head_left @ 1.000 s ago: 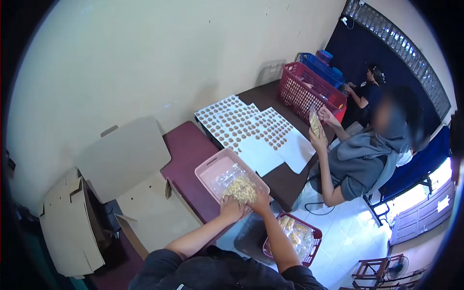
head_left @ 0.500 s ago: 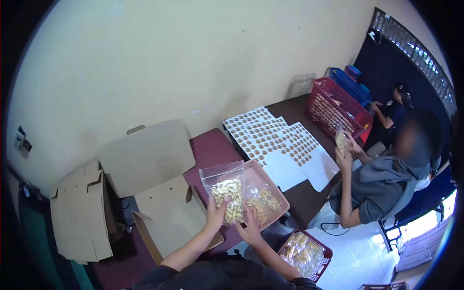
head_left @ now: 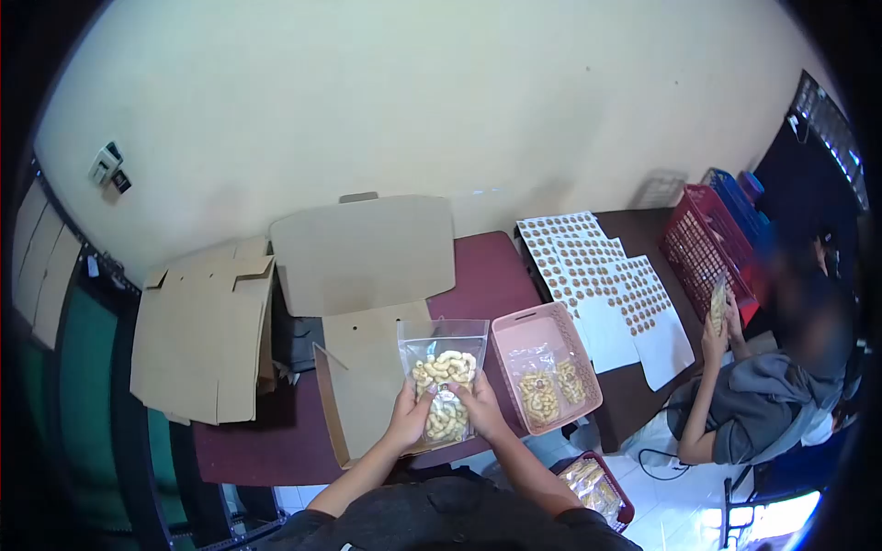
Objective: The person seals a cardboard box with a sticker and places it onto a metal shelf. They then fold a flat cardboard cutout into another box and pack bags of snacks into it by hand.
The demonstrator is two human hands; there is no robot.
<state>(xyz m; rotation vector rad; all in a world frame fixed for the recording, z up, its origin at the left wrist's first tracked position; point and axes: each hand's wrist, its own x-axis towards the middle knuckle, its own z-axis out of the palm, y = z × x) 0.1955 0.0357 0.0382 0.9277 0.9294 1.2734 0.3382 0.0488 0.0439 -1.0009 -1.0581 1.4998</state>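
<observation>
My left hand (head_left: 410, 419) and right hand (head_left: 484, 411), closed around the nut bag (head_left: 445, 369), have moved it from the pink basket (head_left: 516, 338) to the open box (head_left: 367, 376).

Cream-coloured pieces (head_left: 447, 369), pink basket (head_left: 531, 333)

Glossy, clear plastic film makes up the bag (head_left: 445, 367), while smooth, matt cardboard forms the open box (head_left: 367, 367). Hard plastic (with a soft sheen) shapes the basket (head_left: 525, 332); shiny film wraps its packets (head_left: 538, 397). The paper sheets (head_left: 602, 294) look matt, like the worktop (head_left: 480, 269); floor tiles (head_left: 675, 500) gleam, smooth and glossy.
</observation>
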